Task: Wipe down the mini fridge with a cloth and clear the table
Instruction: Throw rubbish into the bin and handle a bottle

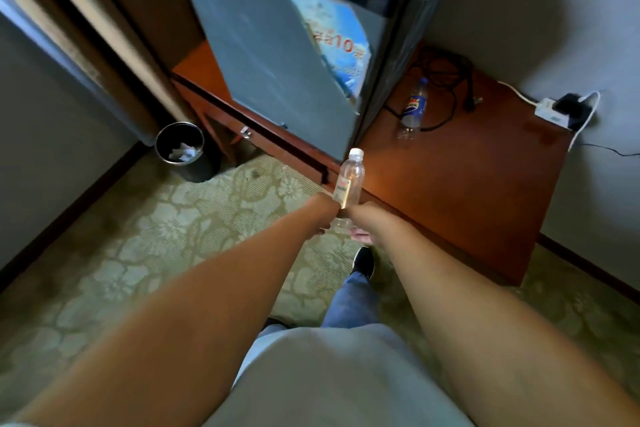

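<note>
Bin [180, 151] with crumpled paper on the carpet at 9 o'clock. Mini fridge [277, 55] at 12 on the wooden table [467, 184], blue poster [337, 42] on its door. Left hand [323, 215] and right hand [362, 224] meet dead centre round the base of a clear white-capped bottle [349, 178], upright over the table's front edge; fingers hidden, exact grip unclear. Blue-labelled bottle [412, 109] lies on the table at 2, by a black cable [446, 80]. Power strip [554, 113] at 3

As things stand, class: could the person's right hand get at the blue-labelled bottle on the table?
Probably yes. The blue-labelled bottle stands in the open on the table, with only cables behind it. But the right hand seems busy with the clear bottle, so free it first.
</note>
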`<state>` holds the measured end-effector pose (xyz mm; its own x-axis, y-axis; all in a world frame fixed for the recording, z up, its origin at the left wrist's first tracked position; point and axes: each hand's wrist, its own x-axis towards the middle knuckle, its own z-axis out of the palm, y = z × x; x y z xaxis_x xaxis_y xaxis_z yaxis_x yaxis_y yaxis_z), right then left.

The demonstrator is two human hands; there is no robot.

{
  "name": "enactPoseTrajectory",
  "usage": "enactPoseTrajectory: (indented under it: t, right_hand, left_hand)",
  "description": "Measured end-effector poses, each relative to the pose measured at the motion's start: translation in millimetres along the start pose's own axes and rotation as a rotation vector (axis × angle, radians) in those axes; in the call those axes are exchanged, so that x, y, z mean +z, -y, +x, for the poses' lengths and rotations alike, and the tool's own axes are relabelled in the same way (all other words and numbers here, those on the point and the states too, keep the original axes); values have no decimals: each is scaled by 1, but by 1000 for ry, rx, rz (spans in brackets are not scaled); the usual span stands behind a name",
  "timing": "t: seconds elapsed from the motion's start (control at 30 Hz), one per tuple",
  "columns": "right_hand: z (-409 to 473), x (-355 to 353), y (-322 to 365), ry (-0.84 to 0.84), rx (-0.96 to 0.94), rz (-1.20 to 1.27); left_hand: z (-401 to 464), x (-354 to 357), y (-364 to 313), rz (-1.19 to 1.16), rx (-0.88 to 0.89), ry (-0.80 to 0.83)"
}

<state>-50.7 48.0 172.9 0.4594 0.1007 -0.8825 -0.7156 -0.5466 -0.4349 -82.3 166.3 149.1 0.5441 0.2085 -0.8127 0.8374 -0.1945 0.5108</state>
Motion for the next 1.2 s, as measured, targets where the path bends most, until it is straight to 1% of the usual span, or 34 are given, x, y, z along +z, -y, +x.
enactPoseTrajectory:
  t: [0.23, 0.67, 0.77, 0.9, 1.0, 1.2]
  right_hand:
    - [-15, 98, 2, 48, -72, -219]
    - [-48, 252, 51, 198, -259, -622]
    - [-46, 283, 67, 242, -277, -679]
    - [-33, 325, 92, 288, -286, -732]
    - [-16, 353, 114, 319, -269, -749]
    - [38, 400, 181, 347, -207, -772]
  left_hand:
    - [-41, -68, 76, -189, -65, -114]
    - [-78, -189, 177, -573, -115, -352]
    - [-76, -214, 194, -634, -160, -407]
    - [-68, -249, 210, -629, -170, -444]
    - [-50, -279, 215, -720, -223, -490]
    - [11, -344, 203, -767, -285, -467]
